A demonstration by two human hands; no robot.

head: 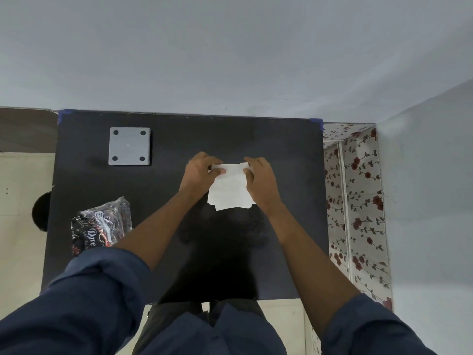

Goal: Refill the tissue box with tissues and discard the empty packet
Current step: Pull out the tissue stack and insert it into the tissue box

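A white stack of tissues (229,192) is held over the middle of the black table (179,139). My left hand (198,172) grips its upper left corner and my right hand (261,178) grips its upper right corner; the lower part hangs toward me. A crumpled dark plastic tissue packet (101,224) with red and white print lies at the front left of the table. A grey square piece with a black dot near each corner (129,146) lies flat at the back left; whether it is the tissue box's lid or base I cannot tell.
The table stands against a pale wall (230,60). A floral-patterned surface (355,201) runs along its right side. A dark round object (41,211) sits beyond the table's left edge, above a cream floor (20,239).
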